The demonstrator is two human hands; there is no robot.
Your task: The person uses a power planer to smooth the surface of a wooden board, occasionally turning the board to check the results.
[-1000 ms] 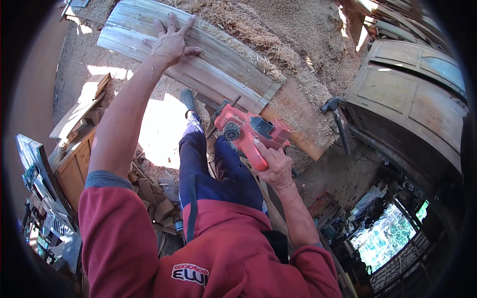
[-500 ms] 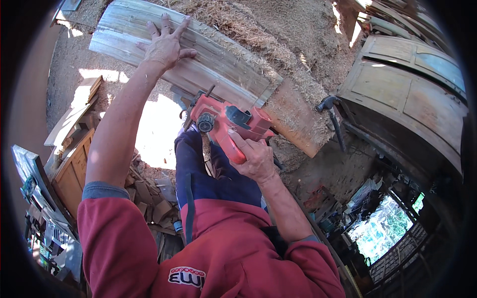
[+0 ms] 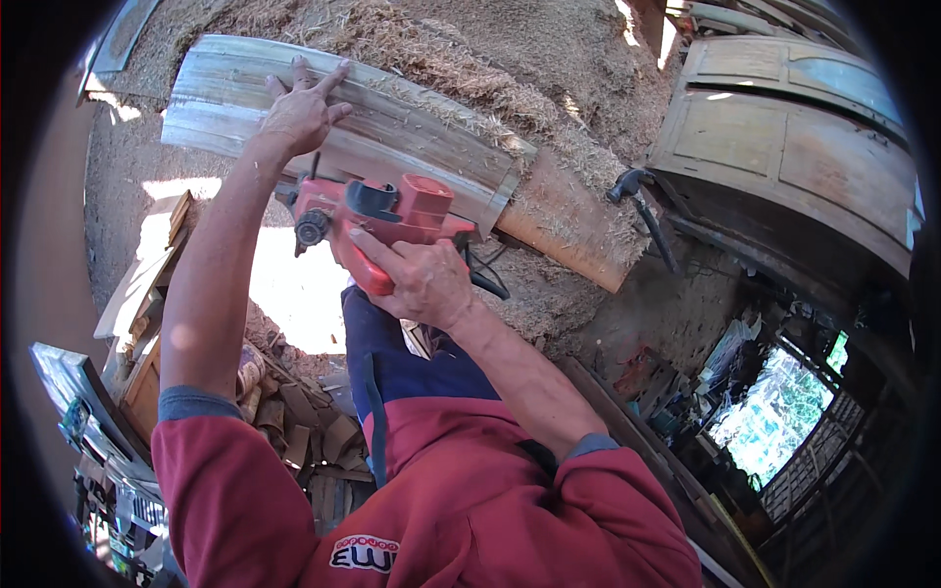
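A person in a red sweater (image 3: 441, 461) grips a red power planer (image 3: 426, 203) in the right hand (image 3: 426, 279), fingers closed around its curved handle, with one digit laid along the top. The tool's body sits just beyond the knuckles, reaching to the far side and to the left, where a round dark knob (image 3: 312, 227) marks its end. The left hand (image 3: 297, 118) lies farther away and to the left, palm down with fingers spread wide on a weathered wooden panel (image 3: 421, 142), grasping nothing. The planer is to the right and on the near side of those spread fingers, apart from them, along the panel's near edge; whether its underside touches the wood cannot be told. The panel rests over a brown board (image 3: 583, 245), which shows past its right end, dusted with shavings. More curled wood shavings (image 3: 470, 59) heap along the far side. To the right, a hammer (image 3: 642, 208) hangs near the corner of a wooden cabinet (image 3: 774, 152), while wood offcuts (image 3: 314, 421) pile up on the near left.
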